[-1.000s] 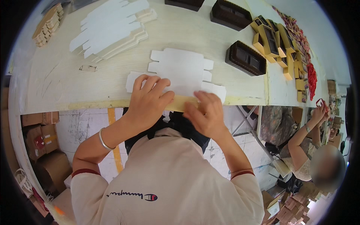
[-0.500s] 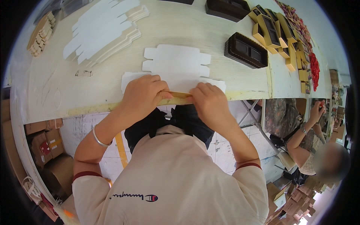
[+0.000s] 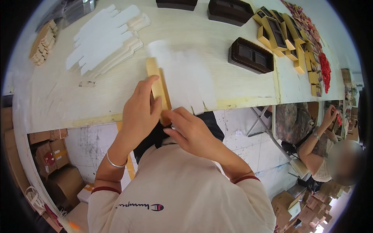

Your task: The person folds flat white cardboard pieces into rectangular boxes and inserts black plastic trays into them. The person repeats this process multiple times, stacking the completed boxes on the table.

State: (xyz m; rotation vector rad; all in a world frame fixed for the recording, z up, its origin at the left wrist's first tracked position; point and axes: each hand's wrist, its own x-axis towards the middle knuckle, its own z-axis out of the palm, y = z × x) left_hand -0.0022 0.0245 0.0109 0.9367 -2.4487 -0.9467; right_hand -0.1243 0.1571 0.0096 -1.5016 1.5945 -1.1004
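**Both hands on a folded gold strip at the tabletop edge**

The left hand [image 3: 140, 110] lies over a long gold-tan strip [image 3: 156, 83] of card, fingers stretched along it and pressing it from the left side. The right hand [image 3: 190, 130] pinches the near end of the same strip between thumb and fingers, right at the front edge of the tabletop [image 3: 58, 105]. So both hands are closed on the strip, neither spread wide. The strip runs away from the person, slightly tilted to the left, and its far end sticks out past the left fingertips

Touching the strip on its right is a white blank [image 3: 184, 77], blurred, lying flat with cut tabs along its near edge; whether strip and blank are one piece cannot be told. A silver bangle [image 3: 114, 163] sits on the left wrist

Further back on the left lies a fanned stack of white blanks [image 3: 103, 39], and beyond it, near the rim, a small pile of tan pieces [image 3: 42, 43]. To the right, well apart from the hands, stands a dark brown tray [image 3: 250, 55] with compartments, and two more dark trays [image 3: 229, 9] at the far edge. Gold boxes [image 3: 285, 33] and red items [image 3: 324, 70] line the right end

Below the tabletop are cardboard boxes [image 3: 48, 155] on the left, and another person [image 3: 322, 155] sits at the right
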